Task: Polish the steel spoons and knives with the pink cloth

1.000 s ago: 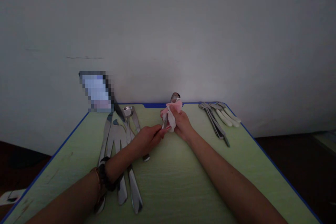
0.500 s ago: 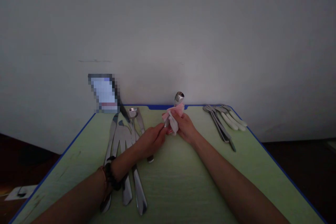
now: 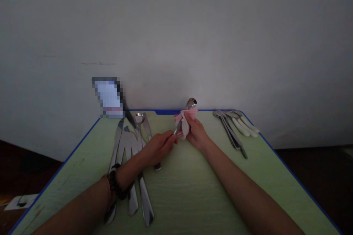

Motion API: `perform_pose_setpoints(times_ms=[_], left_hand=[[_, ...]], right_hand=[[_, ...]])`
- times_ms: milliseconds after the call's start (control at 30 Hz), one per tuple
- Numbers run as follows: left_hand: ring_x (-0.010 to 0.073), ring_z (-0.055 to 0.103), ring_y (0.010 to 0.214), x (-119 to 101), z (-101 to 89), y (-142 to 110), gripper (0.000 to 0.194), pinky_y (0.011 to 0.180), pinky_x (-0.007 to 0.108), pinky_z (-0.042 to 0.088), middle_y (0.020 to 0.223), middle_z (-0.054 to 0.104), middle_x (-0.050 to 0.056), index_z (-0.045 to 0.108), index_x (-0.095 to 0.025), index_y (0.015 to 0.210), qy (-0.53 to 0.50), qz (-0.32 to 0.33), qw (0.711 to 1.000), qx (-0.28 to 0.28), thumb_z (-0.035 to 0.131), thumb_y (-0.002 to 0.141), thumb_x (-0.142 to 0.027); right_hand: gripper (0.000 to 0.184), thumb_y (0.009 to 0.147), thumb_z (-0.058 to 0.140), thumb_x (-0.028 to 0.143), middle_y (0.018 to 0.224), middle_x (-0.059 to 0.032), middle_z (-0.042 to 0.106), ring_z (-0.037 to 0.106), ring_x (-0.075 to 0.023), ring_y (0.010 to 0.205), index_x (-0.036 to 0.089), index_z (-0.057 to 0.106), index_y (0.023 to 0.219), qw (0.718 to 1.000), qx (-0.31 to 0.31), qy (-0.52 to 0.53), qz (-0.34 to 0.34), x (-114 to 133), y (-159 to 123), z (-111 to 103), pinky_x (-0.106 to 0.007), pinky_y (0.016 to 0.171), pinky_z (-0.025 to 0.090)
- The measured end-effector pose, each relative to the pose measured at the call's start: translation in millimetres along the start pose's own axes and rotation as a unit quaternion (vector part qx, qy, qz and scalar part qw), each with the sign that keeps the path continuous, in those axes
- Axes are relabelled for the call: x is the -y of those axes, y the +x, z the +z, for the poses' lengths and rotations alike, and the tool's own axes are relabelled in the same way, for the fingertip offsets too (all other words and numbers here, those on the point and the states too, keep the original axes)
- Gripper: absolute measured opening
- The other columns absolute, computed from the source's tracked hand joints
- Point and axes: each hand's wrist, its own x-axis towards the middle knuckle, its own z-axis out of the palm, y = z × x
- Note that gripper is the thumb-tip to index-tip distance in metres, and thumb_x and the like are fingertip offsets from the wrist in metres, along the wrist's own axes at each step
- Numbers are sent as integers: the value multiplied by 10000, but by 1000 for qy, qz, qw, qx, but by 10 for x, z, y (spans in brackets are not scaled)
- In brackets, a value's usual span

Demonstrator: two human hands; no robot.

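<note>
A shiny metal spoon is held above the far middle of the table, its bowl up and away from me. My left hand is closed round the lower end of its handle. A pink and white cloth is wrapped around the spoon's neck, and my right hand pinches it there. The cloth and fingers hide the middle of the spoon. Beneath and beside my left forearm lie several large metal utensils, among them a small ladle, a broad serving fork and a knife.
On the right of the green, blue-edged table lie several thin spoons and white-handled cutlery. A blurred-out screen stands at the far left corner. A wall rises right behind the table's far edge.
My right hand and the cloth have shifted slightly right along with the spoon. More of the handle shows between the cloth and my left hand, which still grips it.
</note>
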Motion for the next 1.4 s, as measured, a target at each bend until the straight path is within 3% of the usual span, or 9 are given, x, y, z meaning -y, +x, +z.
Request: perform_pose_setpoints(times_ms=[267,433,600,767,1000,1233,1400], left_hand=[[101,375,480,9,-5,14,406,487,223,312,512,408,-59,462,-178,712,-182,-36,982,-33,255,929,-452],[94,336,508,10,-27,4,291,479,214,282,576,382,-65,410,-192,701,-105,-9,994,-22,387,889,-413],[94,363,501,-14,-19,2,309,500,220,296,566,416,-64,408,-194,683,-46,-3,999,9,336,912,-389],[98,369,488,-51,-43,2,348,499,223,303,528,405,-61,395,-195,615,-46,-17,998,24,331,898,-387],[109,413,537,-98,-58,-23,267,520,215,301,582,426,-46,427,-191,687,52,34,995,82,352,882,-356],[101,396,515,-64,-20,-11,273,511,217,275,563,389,-58,442,-188,689,78,45,993,75,381,885,-368],[91,363,497,-36,-7,16,308,481,205,272,551,390,-65,422,-190,665,22,19,999,32,361,895,-385]], right_hand=[[299,736,669,429,866,-27,710,623,-135,685,183,668,907,995,94,20,19,64,-82,17,-247,579,521],[295,760,646,428,840,-23,706,618,-117,686,176,675,911,995,88,18,33,67,-89,45,-219,619,511],[258,778,622,432,892,-21,709,607,-111,674,192,676,859,998,56,31,28,51,-56,53,-212,606,508],[255,795,597,440,777,-10,700,597,-120,610,195,663,821,998,14,58,20,37,-20,33,-232,562,506],[289,753,647,444,663,-8,666,578,-108,547,155,658,759,997,52,5,49,31,-47,24,-220,521,484],[252,758,647,425,622,4,655,573,-113,516,174,617,759,998,22,15,57,14,-31,12,-224,500,472],[272,730,675,430,625,12,653,572,-102,514,169,597,735,999,14,23,45,4,-15,7,-217,507,468]])
